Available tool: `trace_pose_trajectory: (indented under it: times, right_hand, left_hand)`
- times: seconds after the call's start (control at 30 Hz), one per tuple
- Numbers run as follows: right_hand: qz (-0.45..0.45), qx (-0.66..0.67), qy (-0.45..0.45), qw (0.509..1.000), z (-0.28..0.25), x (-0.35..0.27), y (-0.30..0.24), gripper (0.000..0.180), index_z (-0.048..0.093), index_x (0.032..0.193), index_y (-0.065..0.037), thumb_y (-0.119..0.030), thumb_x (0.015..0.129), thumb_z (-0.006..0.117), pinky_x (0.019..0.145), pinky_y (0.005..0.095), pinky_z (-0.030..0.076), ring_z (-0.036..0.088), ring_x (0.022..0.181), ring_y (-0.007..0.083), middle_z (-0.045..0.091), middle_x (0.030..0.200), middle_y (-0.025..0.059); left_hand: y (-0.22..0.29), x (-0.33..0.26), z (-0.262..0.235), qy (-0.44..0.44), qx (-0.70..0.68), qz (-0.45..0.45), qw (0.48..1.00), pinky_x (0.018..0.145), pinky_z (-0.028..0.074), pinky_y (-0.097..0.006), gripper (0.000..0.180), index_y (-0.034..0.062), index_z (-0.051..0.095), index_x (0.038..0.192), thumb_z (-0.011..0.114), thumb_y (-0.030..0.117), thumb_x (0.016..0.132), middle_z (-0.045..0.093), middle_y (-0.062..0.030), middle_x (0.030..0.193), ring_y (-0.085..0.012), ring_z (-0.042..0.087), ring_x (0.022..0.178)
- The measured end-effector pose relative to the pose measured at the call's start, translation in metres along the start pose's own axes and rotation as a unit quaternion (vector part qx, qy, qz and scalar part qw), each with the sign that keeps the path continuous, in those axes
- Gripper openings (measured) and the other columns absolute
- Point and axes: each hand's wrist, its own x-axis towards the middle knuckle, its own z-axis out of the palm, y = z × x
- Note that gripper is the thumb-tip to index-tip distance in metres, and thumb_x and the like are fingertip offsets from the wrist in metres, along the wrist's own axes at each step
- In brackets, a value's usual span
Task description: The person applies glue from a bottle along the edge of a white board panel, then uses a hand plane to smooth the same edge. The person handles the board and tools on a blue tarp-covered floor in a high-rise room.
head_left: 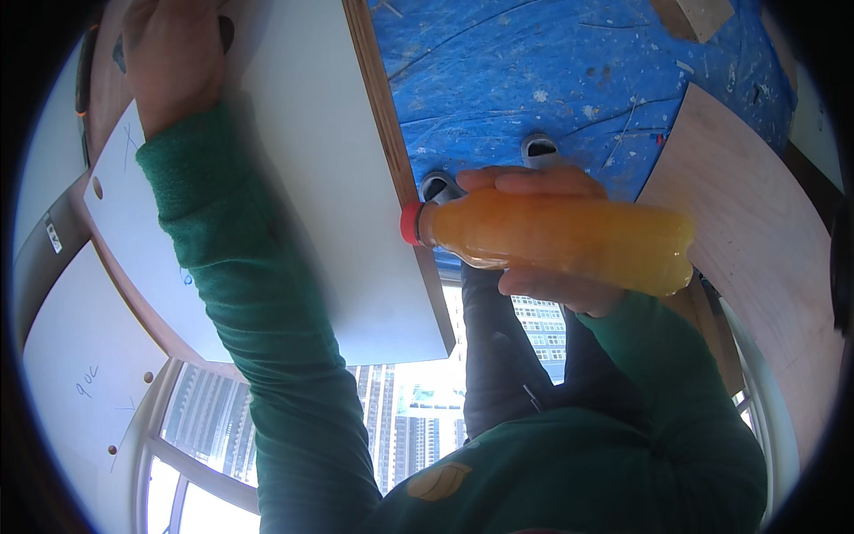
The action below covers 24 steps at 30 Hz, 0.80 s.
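The bottle [569, 236] is probably weighty yet squeezy, best gripped mid-body, where the right hand [556, 182] is wrapped; left hand [175, 67] can't be read.

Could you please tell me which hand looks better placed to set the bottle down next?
Probably the right hand: it holds the orange bottle, and the red cap overlaps the white panel's edge in this view. The left hand is away from the bottle, at upper left.

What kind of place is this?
Probably a room being built or fixed up, maybe high in a building. There's a white-specked blue tarp underfoot, a bare wood panel at the right, and tall buildings outside.
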Motion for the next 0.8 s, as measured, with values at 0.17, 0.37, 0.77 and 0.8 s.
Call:
trace_pose_trajectory:
  times: [0.17,0.37,0.77,0.8]
  right_hand:
    - [-0.015,-0.016,0.005,1.0,-0.001,0.015,0.002,0.065,0.051,0.139,-0.005,-0.003,0.084,0.084,0.101,0.0409,0.059,0.064,0.126,0.0276,0.058,0.142,0.0176]
    - [-0.014,-0.031,-0.007,0.999,0.0,0.021,-0.003,0.066,0.049,0.142,-0.004,-0.005,0.085,0.083,0.102,0.0413,0.058,0.063,0.127,0.0286,0.056,0.144,0.0202]
    - [-0.03,-0.011,0.029,0.999,-0.001,0.045,0.001,0.058,0.053,0.139,-0.002,-0.002,0.087,0.081,0.099,0.0404,0.059,0.062,0.128,0.0273,0.061,0.138,0.0169]
    - [0.0,-0.013,0.022,1.0,0.0,0.033,-0.003,0.058,0.054,0.139,-0.003,-0.002,0.087,0.081,0.1,0.0407,0.059,0.062,0.129,0.0273,0.061,0.138,0.0171]
  left_hand:
    - [-0.008,-0.039,-0.025,-0.096,-0.021,0.175,0.98,0.098,0.046,-0.038,0.039,-0.0014,0.072,0.115,0.055,0.032,0.104,0.073,-0.0118,0.114,-0.0228,0.066,0.11]
    - [-0.017,-0.003,-0.05,-0.067,-0.177,0.016,0.982,0.098,0.045,-0.038,0.038,-0.0015,0.072,0.115,0.055,0.03,0.104,0.073,-0.0115,0.114,-0.0222,0.066,0.111]
    - [-0.012,0.041,-0.069,-0.065,-0.188,-0.155,0.968,0.096,0.046,-0.036,0.036,-0.0016,0.073,0.113,0.056,0.029,0.104,0.073,-0.0112,0.111,-0.0213,0.066,0.107]
    - [-0.007,-0.012,-0.044,-0.076,-0.102,0.014,0.992,0.096,0.046,-0.036,0.037,-0.0017,0.073,0.113,0.056,0.029,0.104,0.073,-0.0113,0.111,-0.0214,0.066,0.107]
